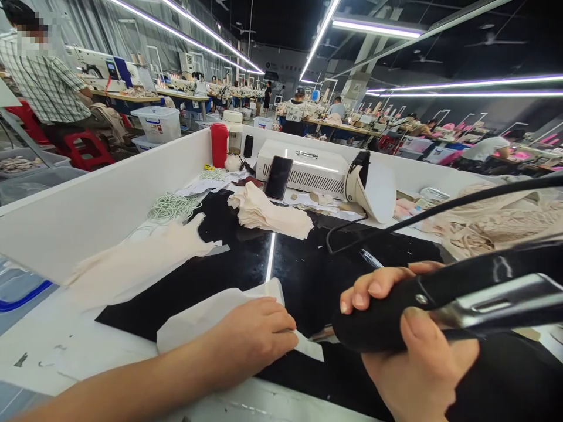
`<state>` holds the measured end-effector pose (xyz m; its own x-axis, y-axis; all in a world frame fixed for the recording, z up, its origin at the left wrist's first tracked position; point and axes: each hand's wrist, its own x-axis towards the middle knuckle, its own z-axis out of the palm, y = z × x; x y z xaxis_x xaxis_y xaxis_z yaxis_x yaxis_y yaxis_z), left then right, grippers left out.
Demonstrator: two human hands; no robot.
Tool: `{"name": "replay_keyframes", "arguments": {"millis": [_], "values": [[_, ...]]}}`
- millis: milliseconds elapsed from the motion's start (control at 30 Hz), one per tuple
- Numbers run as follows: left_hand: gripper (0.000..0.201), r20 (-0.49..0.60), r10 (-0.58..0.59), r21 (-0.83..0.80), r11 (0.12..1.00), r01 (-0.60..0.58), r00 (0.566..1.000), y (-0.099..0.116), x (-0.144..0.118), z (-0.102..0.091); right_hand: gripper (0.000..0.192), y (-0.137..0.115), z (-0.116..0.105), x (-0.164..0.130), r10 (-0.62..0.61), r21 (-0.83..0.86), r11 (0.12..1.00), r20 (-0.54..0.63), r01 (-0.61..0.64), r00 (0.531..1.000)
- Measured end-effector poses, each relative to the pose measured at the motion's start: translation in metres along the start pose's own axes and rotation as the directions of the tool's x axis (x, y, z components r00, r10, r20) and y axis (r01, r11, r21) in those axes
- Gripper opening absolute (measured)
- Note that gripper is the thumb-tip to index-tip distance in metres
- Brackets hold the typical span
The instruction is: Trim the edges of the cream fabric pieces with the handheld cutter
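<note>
My left hand [255, 337] rests over a pale fabric piece [197, 313] on the black work surface [303, 275]. Its fingers are bent and pressed together at the fabric's right edge, the fingertips partly hidden. In my right hand [417, 346] is a black corded hand tool [387, 316] with a silver lever, the fingers wrapped round its rounded end. The thumb lies beside the lever. Just left of the tool, a narrow metallic piece shows low over the surface, partly covered. Further back lies a stack of cream fabric pieces [268, 214]; more cream fabric [145, 258] spreads at the left.
A phone [278, 177] leans against a white vented box [303, 167]. Nearby are a white lamp-like shade [376, 193], a red container [219, 145], pale green cord [173, 206] and a pen [372, 259]. White side walls [109, 193] border the table. Other people work at sewing machines beyond.
</note>
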<state>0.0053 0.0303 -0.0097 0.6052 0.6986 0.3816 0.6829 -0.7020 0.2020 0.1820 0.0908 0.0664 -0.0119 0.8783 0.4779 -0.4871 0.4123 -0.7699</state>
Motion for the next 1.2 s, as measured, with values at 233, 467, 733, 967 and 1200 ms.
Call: {"name": "replay_keyframes", "arguments": {"millis": [233,467,733,967,1200], "values": [[0.023,-0.059,0.023,-0.036,0.999,-0.025,0.998,0.004,0.004,0.002,0.034,0.004,0.0,-0.001,-0.013,0.011,1.0,0.036,0.013,0.999],[0.024,-0.047,0.024,-0.039,0.999,-0.026,0.999,0.005,0.004,0.0,0.034,0.007,-0.002,-0.003,-0.007,0.02,1.0,0.053,0.006,0.999],[0.028,-0.035,0.014,-0.012,1.0,-0.014,0.999,0.0,0.002,0.003,0.038,0.004,-0.006,-0.003,-0.024,0.003,1.0,0.021,0.024,0.999],[0.029,-0.019,0.009,-0.003,1.0,-0.009,1.0,-0.001,0.003,0.004,0.036,0.006,-0.011,-0.002,-0.019,-0.012,1.0,0.018,0.02,1.0],[0.027,-0.05,0.02,-0.022,1.0,-0.021,0.999,-0.002,0.0,0.009,0.035,0.008,-0.012,-0.004,-0.023,-0.01,1.0,0.032,0.023,0.999]]}}
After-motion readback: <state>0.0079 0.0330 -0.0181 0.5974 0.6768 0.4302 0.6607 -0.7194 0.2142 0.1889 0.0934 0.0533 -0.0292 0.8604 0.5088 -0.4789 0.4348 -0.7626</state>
